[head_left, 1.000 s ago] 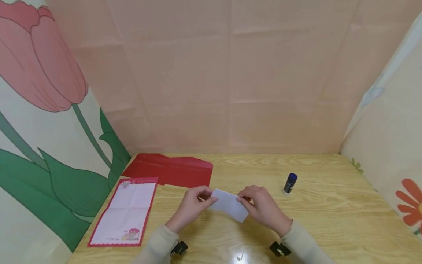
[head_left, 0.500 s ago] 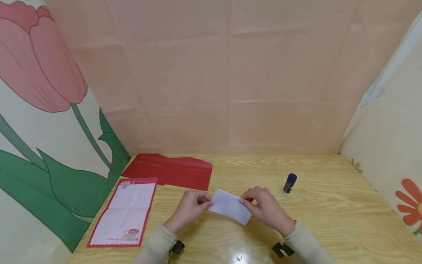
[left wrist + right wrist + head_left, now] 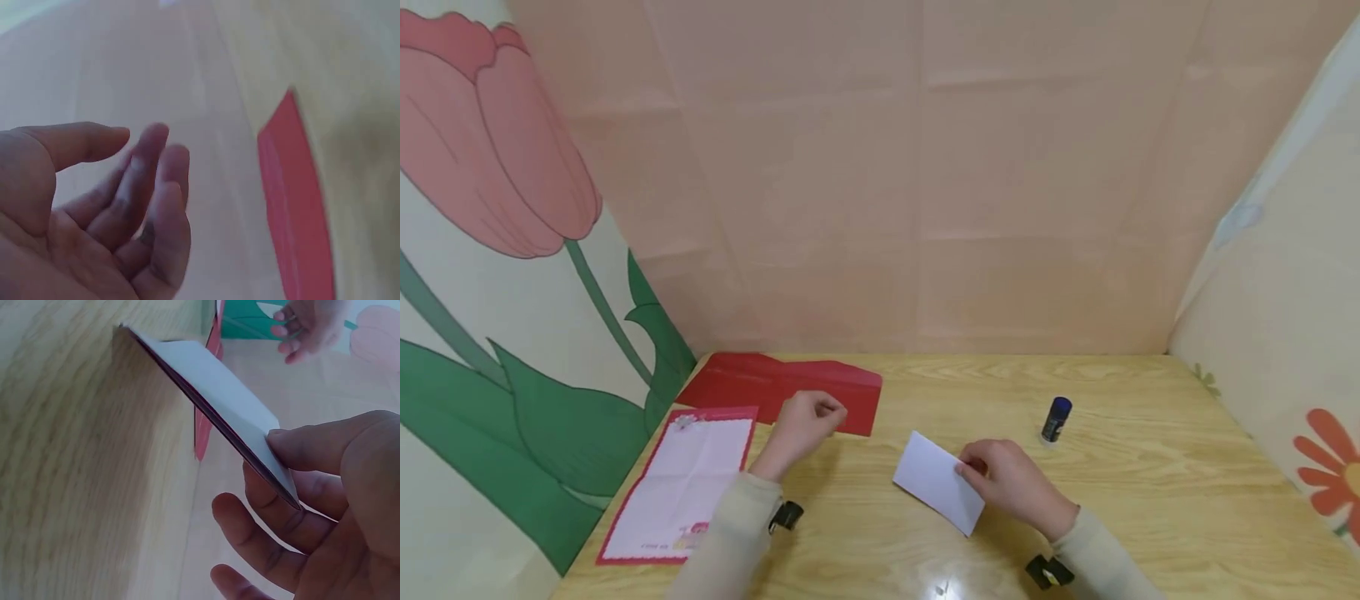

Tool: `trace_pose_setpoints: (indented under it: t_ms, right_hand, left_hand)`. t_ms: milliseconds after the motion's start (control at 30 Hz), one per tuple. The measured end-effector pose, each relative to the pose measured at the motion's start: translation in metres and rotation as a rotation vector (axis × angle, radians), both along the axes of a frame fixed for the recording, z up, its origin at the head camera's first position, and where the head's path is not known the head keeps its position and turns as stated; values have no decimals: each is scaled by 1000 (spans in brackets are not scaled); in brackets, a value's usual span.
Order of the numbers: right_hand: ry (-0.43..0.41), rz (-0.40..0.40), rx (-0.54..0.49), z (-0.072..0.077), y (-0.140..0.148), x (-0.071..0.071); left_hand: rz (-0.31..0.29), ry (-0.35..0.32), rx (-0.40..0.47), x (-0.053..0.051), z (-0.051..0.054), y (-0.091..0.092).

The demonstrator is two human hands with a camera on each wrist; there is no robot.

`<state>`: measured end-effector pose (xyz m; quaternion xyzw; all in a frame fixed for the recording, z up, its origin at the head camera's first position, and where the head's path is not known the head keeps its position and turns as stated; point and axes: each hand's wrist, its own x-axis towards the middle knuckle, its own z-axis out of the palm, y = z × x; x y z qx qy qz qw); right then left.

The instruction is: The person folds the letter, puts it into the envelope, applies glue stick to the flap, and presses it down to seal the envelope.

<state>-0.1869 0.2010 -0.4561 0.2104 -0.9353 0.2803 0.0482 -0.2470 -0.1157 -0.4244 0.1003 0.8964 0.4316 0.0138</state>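
Observation:
My right hand pinches a folded piece of white paper at its right end, thumb on top. In the right wrist view the folded paper shows several layers along its edge and tilts above the table. My left hand is in the air just in front of the red envelopes and holds nothing. Loosely curled fingers of the left hand show in the left wrist view, thumb apart from them, with a red envelope off to the right.
A pink-bordered sheet of letter paper with fold creases lies at the table's left, partly covered by my left sleeve. A glue stick with a dark blue cap stands upright at the right. Wall sheets rise behind the wooden table.
My left hand has let go of the folded paper and moved left and away toward the red envelopes. The right hand keeps the paper, which has shifted slightly right and tilted more.

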Motion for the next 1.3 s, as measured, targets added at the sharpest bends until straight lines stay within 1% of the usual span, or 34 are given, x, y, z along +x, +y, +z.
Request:
trace_pose_setpoints:
  t_ms: [67, 133, 233, 300, 367, 433, 500, 633, 833, 1067, 1300]
  right_hand:
    - [-5, -3, 7, -1, 1, 0]
    - [-12, -2, 13, -1, 2, -1]
    - [-10, 5, 18, -1, 3, -2]
    - [-12, 7, 23, -1, 3, -2]
    - [-15, 10, 30, -1, 2, -3]
    - [-23, 13, 38, 0, 2, -3]
    - [-35, 19, 41, 0, 1, -4]
    - [-67, 19, 42, 1, 1, -4]
    - [-91, 1, 32, 0, 1, -1]
    - [-75, 11, 16, -2, 0, 0]
    - [-103, 6, 10, -6, 0, 0]
  left_hand:
    - [70, -4, -50, -15, 5, -6]
    - [136, -22, -120, -31, 6, -14]
    - [223, -86, -218, -52, 1, -23]
    - [272, -137, -264, -63, -6, -28]
    - [306, -169, -303, -70, -13, -32]
    - [329, -200, -335, -74, -21, -37]
    - [353, -215, -368, -77, -28, -41]
    - [391, -243, -390, -82, -38, -47]
    - [414, -224, -396, -85, -41, -47]
    - [460, -234, -418, -89, -46, -49]
    - [497, -244, -418, -92, -47, -53]
